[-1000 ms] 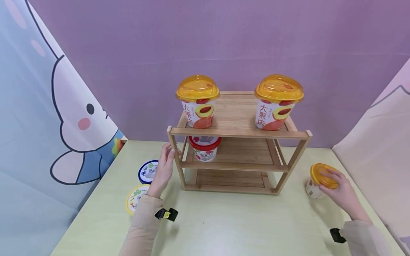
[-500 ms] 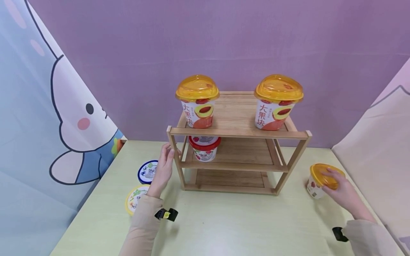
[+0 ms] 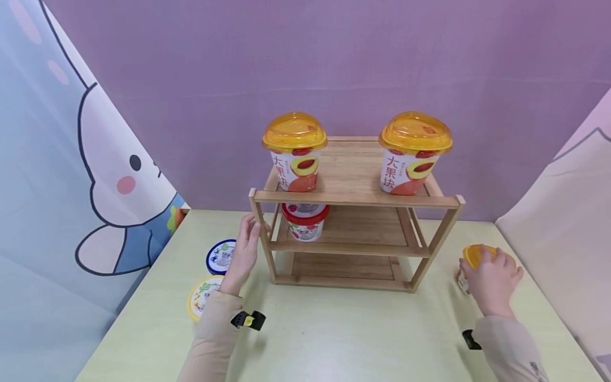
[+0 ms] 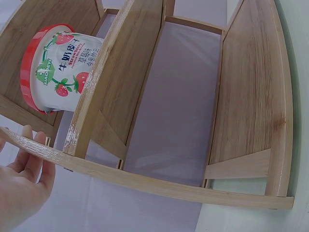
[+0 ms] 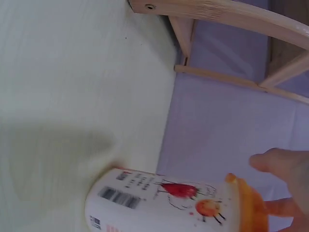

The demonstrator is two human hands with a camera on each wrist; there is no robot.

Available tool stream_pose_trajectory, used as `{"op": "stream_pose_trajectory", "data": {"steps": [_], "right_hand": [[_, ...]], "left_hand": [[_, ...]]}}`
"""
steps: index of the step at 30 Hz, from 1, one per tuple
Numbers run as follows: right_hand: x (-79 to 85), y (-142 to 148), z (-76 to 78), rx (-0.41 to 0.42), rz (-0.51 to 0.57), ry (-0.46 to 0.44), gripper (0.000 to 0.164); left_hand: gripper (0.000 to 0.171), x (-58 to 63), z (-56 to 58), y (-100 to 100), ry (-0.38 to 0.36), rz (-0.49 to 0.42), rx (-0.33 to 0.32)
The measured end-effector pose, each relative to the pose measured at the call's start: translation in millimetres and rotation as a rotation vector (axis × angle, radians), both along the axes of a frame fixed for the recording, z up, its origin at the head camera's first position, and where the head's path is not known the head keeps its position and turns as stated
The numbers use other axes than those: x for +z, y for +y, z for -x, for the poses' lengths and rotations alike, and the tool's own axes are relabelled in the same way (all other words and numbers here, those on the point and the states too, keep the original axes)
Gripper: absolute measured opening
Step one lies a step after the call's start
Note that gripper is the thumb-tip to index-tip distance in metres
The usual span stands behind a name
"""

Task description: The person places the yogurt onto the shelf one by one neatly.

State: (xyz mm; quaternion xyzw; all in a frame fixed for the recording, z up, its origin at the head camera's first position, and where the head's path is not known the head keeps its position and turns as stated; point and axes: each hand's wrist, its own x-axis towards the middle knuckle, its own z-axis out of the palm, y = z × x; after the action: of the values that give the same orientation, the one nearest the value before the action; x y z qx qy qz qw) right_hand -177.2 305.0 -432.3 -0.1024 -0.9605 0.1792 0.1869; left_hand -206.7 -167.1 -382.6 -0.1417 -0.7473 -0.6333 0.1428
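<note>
On the table's right side stands a white fruit cup (image 5: 159,203) with an orange lid (image 3: 473,254). My right hand (image 3: 494,281) is over that lid with its fingers spread; in the right wrist view the thumb stands apart from the cup and another finger is by the lid. My left hand (image 3: 245,254) holds the left front post of a three-tier wooden rack (image 3: 353,199), fingers passing behind it. Two orange-lidded cups stand on the top tier, one left (image 3: 295,154) and one right (image 3: 414,154). Stacked red-rimmed strawberry tubs (image 3: 306,228) sit at the middle tier's left.
Left of the rack, a blue-rimmed tub (image 3: 220,255) and a yellow-rimmed tub (image 3: 200,297) lie on the pale table (image 3: 343,334), partly hidden by the left arm. A purple curtain (image 3: 343,63) hangs behind, with printed cloths at both sides.
My right hand has swung round and forward over the lid, its fingers now spread and pointing away, hiding more of the cup. The left hand and the rack have stayed put.
</note>
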Motion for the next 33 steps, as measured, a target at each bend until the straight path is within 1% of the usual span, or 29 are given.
{"op": "stream_pose_trajectory", "data": {"steps": [3, 7, 9, 13, 15, 17, 20, 23, 26, 29, 33], "right_hand": [[-4.6, 0.8, 4.5, -0.005, 0.009, -0.049, 0.056], [-10.7, 3.8, 4.5, 0.016, 0.015, -0.041, 0.054], [-11.5, 4.9, 2.7, 0.029, 0.010, -0.022, 0.052], [-13.1, 8.6, -0.6, 0.065, -0.003, 0.003, 0.053], [-15.2, 11.7, -2.2, 0.090, -0.004, 0.021, 0.053], [-17.3, 16.1, -3.9, 0.123, -0.003, 0.052, 0.053], [-20.6, 24.6, -5.6, 0.197, 0.015, 0.115, 0.053], [-21.3, 33.5, -5.8, 0.288, 0.042, 0.170, 0.053], [-20.2, 41.7, -5.4, 0.378, 0.086, 0.202, 0.053], [-18.2, 48.6, -5.6, 0.449, 0.146, 0.200, 0.053], [-16.7, 56.0, -8.3, 0.487, 0.197, 0.159, 0.055]], "left_hand": [[0.029, 9.3, -6.1, 4.1, -0.014, 0.000, 0.010], [0.027, 20.5, -13.6, 9.6, -0.012, 0.000, 0.014], [0.027, 18.5, -12.1, 8.8, -0.008, -0.002, 0.011], [0.028, 8.3, -5.2, 3.8, -0.020, -0.006, 0.008], [0.030, 3.1, -1.8, 1.6, -0.019, -0.011, 0.005], [0.030, 0.6, -0.4, 1.0, -0.006, -0.006, 0.004], [0.030, -0.9, 0.2, 1.0, 0.007, -0.008, 0.002], [0.030, -0.8, -0.1, 1.1, 0.015, -0.009, 0.002], [0.030, -0.3, -0.6, 1.1, 0.015, -0.008, 0.002], [0.030, -0.2, -0.6, 0.8, 0.010, -0.004, 0.002], [0.032, -1.3, 0.3, 0.0, 0.006, -0.003, -0.001]]}}
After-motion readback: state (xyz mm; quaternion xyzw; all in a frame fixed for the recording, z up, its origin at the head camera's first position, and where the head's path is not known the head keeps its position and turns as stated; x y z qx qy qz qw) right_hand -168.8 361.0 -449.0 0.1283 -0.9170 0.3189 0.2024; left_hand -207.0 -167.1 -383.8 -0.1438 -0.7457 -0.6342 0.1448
